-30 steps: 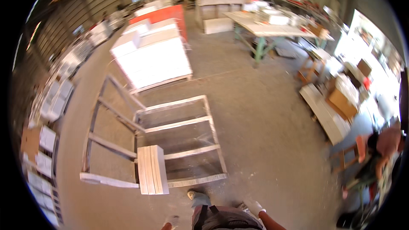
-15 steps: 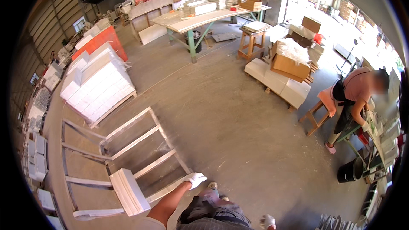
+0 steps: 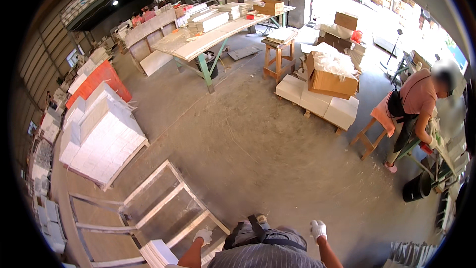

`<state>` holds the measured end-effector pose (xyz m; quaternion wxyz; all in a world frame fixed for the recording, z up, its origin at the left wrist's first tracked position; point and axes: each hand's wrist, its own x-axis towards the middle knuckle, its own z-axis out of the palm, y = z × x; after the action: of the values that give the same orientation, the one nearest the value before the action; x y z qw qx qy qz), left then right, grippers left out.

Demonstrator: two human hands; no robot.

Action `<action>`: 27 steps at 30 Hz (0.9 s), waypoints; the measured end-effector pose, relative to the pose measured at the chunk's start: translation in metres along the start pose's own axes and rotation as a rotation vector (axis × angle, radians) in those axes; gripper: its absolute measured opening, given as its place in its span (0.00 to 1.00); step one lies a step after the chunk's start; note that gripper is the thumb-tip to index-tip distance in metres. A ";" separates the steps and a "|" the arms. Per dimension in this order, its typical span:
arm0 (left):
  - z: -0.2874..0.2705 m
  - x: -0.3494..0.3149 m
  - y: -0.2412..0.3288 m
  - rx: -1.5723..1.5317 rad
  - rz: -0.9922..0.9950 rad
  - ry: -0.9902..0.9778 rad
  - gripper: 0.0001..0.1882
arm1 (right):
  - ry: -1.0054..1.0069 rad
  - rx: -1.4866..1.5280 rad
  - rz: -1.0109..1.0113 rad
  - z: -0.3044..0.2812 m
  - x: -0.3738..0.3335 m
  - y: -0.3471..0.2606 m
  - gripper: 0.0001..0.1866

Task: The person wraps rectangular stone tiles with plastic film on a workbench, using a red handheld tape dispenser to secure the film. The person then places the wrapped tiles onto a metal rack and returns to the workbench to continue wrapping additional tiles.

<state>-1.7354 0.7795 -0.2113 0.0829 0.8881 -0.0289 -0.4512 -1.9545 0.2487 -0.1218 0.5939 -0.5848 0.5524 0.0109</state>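
the person's left hand [image 3: 203, 236], in a white glove, hangs over the near side of a wooden frame [image 3: 159, 206] on the floor; whether it touches a rail i cannot tell. its grip shows nothing held, and how far the fingers are open is too small to judge. the right hand [image 3: 318, 229], also gloved, is out to the other side above bare floor, well apart from the frame. its fingers look loosely curled with nothing seen in the grip, though how far they close i cannot tell. with the 2 arms held out from the body, the pose looks like balance rather than carrying.

a stack of white boards [image 3: 158, 254] lies across the near part of the frame, just beside the left forearm; the rails probably serve to bear it off the floor. beyond, a big pile of white blocks [image 3: 106, 139] sits on a pallet, likely so it can be lifted from below. the long bench [image 3: 198, 47] carries more white pieces, perhaps to keep them at working height. at right, a co-worker [image 3: 416, 97] bends over a work stand, near a stool [image 3: 372, 136] and a black bucket [image 3: 417, 187].
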 end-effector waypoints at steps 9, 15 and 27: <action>-0.137 0.074 0.139 -1.170 0.036 0.187 0.13 | -0.019 -0.524 -0.131 0.092 0.091 -0.055 0.21; -0.196 0.125 0.269 -1.082 0.278 0.086 0.13 | -0.184 -0.403 0.090 0.136 0.166 -0.172 0.20; -0.340 0.216 0.152 0.325 0.140 0.091 0.20 | -0.398 -0.400 -0.191 0.322 0.358 -0.497 0.21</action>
<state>-1.3302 0.6443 -0.1601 -0.0294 0.9051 -0.1594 -0.3930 -1.2806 0.0926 -0.1169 0.5619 -0.7259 0.3542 0.1782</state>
